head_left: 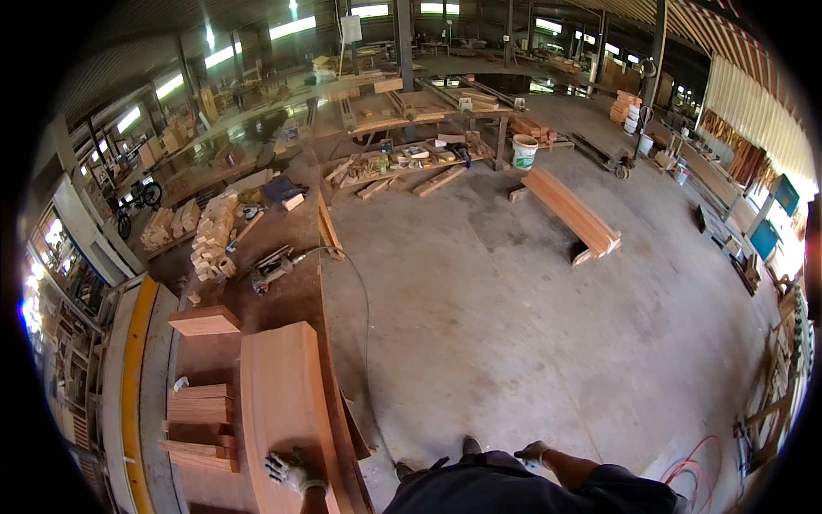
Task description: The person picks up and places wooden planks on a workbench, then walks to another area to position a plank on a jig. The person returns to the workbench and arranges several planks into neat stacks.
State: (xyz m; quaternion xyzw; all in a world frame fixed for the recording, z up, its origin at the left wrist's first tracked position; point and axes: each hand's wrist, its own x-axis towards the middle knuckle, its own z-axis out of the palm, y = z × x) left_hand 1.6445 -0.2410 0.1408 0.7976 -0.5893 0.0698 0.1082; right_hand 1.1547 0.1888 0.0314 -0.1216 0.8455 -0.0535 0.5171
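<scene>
My left hand (295,471), in a pale work glove, lies on the near end of a wide reddish-brown board (282,377), fingers spread. This board rests lengthwise on the brown workbench (265,297). My right hand (533,454), also gloved, hangs beside my body over the floor, its fingers loosely stretched and nothing visible in them. Left of the board are a short stack of planks (199,404), a second stack of cut pieces (199,452) and a single wooden block (205,321). Farther up the bench lies a power tool (272,272) with a green hose.
Several light wood offcuts (214,236) are piled at the bench's far end. The hose (366,321) trails down to the floor by my feet. Long planks (569,210) lie on supports ahead right. A white bucket (524,152) stands near a cluttered low table (402,158).
</scene>
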